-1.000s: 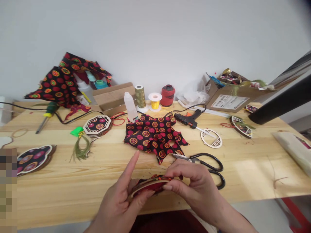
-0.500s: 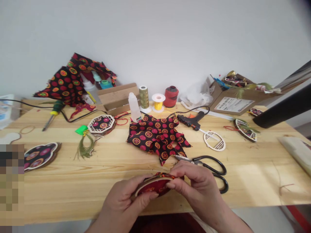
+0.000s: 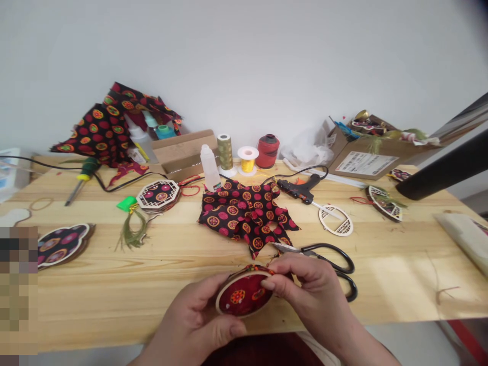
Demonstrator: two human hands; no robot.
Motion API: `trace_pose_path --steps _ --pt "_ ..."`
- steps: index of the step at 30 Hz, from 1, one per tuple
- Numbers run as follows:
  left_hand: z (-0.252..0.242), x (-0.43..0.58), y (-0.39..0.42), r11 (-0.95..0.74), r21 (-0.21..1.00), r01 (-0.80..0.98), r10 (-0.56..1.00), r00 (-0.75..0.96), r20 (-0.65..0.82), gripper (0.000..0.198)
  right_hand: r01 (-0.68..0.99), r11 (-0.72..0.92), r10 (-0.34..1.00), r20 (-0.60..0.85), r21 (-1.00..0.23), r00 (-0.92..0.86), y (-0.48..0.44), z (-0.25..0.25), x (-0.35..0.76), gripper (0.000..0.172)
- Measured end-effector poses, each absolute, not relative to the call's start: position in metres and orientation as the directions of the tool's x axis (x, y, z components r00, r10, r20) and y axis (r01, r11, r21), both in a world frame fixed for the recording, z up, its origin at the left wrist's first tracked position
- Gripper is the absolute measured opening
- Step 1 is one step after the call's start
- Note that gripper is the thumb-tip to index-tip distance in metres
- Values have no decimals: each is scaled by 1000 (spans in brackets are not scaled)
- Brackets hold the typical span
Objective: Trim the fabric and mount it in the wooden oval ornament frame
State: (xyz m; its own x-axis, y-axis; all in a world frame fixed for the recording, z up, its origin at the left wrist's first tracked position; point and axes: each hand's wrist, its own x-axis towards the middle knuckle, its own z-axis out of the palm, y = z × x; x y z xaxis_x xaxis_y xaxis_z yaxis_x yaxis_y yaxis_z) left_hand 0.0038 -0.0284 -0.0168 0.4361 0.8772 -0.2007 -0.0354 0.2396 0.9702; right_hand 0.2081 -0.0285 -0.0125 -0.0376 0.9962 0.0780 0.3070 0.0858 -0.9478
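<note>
Between my two hands is a small oval wooden frame filled with dark red patterned fabric, its face tilted up toward me. My left hand grips its left side, thumb along the lower rim. The thumb and fingers of my right hand pinch the upper right edge, where fabric bunches at the rim. Just beyond my right hand lie black-handled scissors, partly covered by it. A cut piece of black and red patterned fabric is spread past the held frame.
A glue gun rests near an oval lattice piece. Thread spools and a white bottle stand behind the fabric. On the left are an octagonal ornament and a screwdriver. A cardboard box sits back right.
The oval frame has tipped so more of its red fabric face shows. My left thumb has shifted down to its lower edge, while my right hand keeps its pinch.
</note>
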Motion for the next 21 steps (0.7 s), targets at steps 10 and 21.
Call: trace_pose_path --steps 10,21 --pt "-5 5 -20 410 912 1 796 488 -358 35 289 -100 991 -122 -952 -62 -26 -9 210 16" --pt "-8 6 -20 381 919 100 791 480 -380 35 256 -190 970 -221 -948 -99 -25 -6 210 16"
